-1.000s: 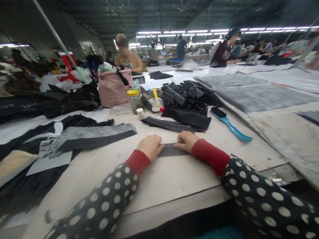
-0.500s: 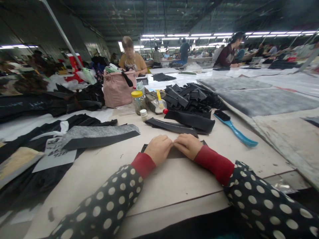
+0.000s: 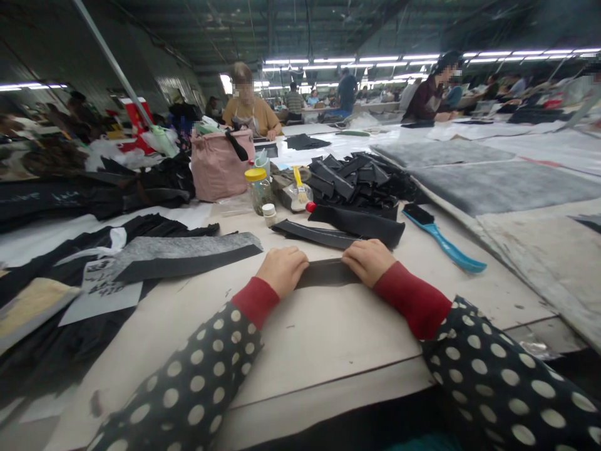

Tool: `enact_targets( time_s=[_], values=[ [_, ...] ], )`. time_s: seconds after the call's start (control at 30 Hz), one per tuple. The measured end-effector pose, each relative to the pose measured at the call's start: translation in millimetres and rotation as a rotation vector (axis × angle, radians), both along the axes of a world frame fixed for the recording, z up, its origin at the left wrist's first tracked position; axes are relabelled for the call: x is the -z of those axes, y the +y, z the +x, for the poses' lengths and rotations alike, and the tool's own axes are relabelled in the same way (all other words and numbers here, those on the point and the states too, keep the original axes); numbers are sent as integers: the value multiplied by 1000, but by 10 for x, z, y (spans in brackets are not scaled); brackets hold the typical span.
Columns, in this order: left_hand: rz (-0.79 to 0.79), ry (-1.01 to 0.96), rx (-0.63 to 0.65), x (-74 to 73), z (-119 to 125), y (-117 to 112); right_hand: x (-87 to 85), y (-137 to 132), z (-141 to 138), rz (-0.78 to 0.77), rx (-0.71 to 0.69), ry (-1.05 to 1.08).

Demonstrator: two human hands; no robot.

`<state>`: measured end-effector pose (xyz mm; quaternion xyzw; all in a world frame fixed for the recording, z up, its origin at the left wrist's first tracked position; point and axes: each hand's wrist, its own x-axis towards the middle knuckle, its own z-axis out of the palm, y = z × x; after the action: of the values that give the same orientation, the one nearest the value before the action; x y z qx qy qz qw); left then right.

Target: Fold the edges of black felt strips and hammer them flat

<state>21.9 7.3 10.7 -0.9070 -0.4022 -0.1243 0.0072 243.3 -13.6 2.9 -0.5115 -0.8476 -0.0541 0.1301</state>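
Note:
A dark strip of fabric [image 3: 327, 274] lies across the pale tabletop in front of me, its middle showing between my hands. At its left end, my left hand [image 3: 283, 269] is closed, fingers bent together on the far edge. My right hand [image 3: 369, 260] grips the right end in the same way, thumb and fingers pressed together. Just beyond the hands rest a narrow dark strip with a pale line [image 3: 317, 234] and a wider black piece [image 3: 361, 224]. The parts of the strip under my palms are hidden.
Behind are a pile of black pieces [image 3: 352, 178], a yellow-lidded jar [image 3: 257, 191], a small white bottle [image 3: 269, 215] and a pink bag [image 3: 218, 166]. A blue-handled brush [image 3: 446, 241] lies right. Black fabric with a paper note [image 3: 103, 297] is left. Several people work beyond.
My hands have moved apart along the dark strip, the left one leftward and the right one rightward, uncovering its middle.

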Motion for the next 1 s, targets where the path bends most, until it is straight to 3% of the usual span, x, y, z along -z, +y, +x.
enact_targets(
  time_s=[0.2, 0.43, 0.57, 0.67, 0.73, 0.83, 1.0],
  values=[
    [2, 11, -83, -18, -219, 113, -1, 43, 174, 54, 128, -6],
    [-44, -69, -106, 21, -363, 232, 12, 69, 236, 50, 138, 17],
    [-390, -312, -92, 117, -461, 318, 82, 86, 245, -65, 152, 209],
    [-750, -658, -146, 190, -539, 372, 111, 85, 260, -170, 209, 400],
    [-890, -868, -214, 222, -571, 395, 108, 81, 269, -209, 242, 499],
    [-924, -1007, -296, 245, -587, 415, 89, 86, 276, -268, 275, 640],
    [-922, -1038, -321, 230, -591, 403, 104, 114, 285, -390, 285, 839]
  ],
)
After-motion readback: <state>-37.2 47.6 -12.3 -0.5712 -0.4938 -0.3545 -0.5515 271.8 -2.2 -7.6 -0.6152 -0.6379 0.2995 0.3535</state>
